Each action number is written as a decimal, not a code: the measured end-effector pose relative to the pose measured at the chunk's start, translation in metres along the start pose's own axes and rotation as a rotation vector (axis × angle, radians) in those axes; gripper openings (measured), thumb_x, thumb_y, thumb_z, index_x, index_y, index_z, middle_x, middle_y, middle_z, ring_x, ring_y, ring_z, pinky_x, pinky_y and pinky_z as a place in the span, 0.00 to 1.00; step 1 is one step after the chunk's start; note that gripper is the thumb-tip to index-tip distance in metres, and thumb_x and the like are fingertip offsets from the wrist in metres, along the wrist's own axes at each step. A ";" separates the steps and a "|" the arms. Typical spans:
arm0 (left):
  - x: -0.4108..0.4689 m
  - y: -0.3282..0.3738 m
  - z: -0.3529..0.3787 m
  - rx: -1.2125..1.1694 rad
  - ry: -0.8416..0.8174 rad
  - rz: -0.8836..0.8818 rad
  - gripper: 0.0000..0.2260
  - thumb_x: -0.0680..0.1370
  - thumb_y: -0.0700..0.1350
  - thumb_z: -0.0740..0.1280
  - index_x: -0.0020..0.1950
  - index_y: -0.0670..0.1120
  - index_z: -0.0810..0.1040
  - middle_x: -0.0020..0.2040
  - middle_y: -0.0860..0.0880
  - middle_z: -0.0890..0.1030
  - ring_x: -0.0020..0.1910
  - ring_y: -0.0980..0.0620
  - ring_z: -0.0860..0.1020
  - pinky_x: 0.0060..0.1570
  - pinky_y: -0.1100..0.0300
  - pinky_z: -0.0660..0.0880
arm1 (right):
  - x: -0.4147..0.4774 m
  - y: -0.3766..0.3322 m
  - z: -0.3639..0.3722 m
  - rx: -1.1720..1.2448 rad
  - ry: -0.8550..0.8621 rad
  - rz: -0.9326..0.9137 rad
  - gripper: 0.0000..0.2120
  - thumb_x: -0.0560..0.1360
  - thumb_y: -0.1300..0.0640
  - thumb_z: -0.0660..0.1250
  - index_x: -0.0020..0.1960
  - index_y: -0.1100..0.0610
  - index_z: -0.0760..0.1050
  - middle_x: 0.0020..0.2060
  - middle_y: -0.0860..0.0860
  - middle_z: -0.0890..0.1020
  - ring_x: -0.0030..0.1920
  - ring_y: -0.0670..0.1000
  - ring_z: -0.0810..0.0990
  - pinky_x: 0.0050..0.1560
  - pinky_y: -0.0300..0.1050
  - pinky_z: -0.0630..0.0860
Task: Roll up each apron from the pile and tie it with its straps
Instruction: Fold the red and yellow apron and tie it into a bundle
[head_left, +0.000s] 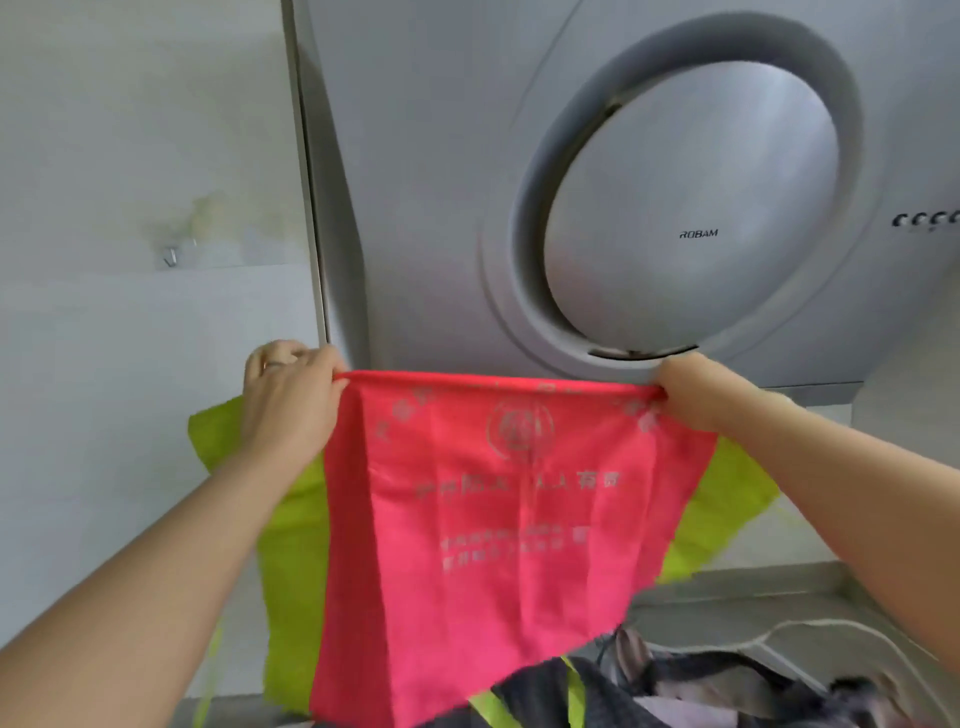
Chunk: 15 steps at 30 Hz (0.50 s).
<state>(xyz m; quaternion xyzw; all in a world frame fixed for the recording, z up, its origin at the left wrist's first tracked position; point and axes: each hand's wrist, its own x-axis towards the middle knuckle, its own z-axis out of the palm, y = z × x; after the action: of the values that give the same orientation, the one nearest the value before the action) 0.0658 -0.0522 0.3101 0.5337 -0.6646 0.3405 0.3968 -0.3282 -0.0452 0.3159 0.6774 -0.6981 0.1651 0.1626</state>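
A red apron (493, 519) with pale printed lettering hangs spread out in front of me, lifted into the air. My left hand (291, 400) pinches its top left corner and my right hand (696, 389) pinches its top right corner, pulling the top hem taut. Yellow-green fabric (296, 561) shows behind the red panel on both sides, and a thin green strap (210, 670) dangles at the lower left. Below, at the bottom right, lies the pile of dark and grey cloth (691, 691), partly hidden by the red apron.
A large silver range hood (691, 208) with a round panel fills the space just beyond my hands. White tiled wall (130, 208) with a small hook (171, 255) lies to the left. A grey counter ledge (753, 587) runs behind the pile.
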 end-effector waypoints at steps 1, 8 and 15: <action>0.000 0.001 0.002 -0.028 -0.013 -0.022 0.04 0.76 0.40 0.68 0.48 0.40 0.76 0.41 0.39 0.81 0.50 0.38 0.76 0.55 0.46 0.67 | -0.001 0.001 -0.002 0.002 0.009 -0.013 0.12 0.72 0.54 0.68 0.48 0.63 0.78 0.46 0.61 0.82 0.46 0.60 0.81 0.46 0.50 0.77; 0.001 0.005 0.003 -0.221 -0.185 0.050 0.10 0.82 0.45 0.57 0.60 0.45 0.73 0.54 0.42 0.80 0.52 0.40 0.77 0.47 0.50 0.71 | -0.015 0.008 -0.020 -0.150 -0.220 -0.069 0.19 0.69 0.49 0.73 0.52 0.62 0.80 0.48 0.59 0.83 0.49 0.56 0.81 0.44 0.43 0.72; -0.007 0.003 0.007 -0.402 -0.534 0.113 0.16 0.76 0.52 0.69 0.29 0.54 0.71 0.28 0.52 0.73 0.30 0.57 0.72 0.36 0.58 0.67 | -0.035 0.017 -0.018 -0.063 -0.467 -0.068 0.17 0.68 0.49 0.74 0.52 0.58 0.81 0.34 0.48 0.79 0.38 0.50 0.76 0.36 0.40 0.71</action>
<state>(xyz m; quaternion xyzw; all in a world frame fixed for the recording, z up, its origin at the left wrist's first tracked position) 0.0623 -0.0550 0.3005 0.4774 -0.8275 0.0722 0.2866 -0.3437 -0.0055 0.3163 0.7148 -0.6985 -0.0235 0.0230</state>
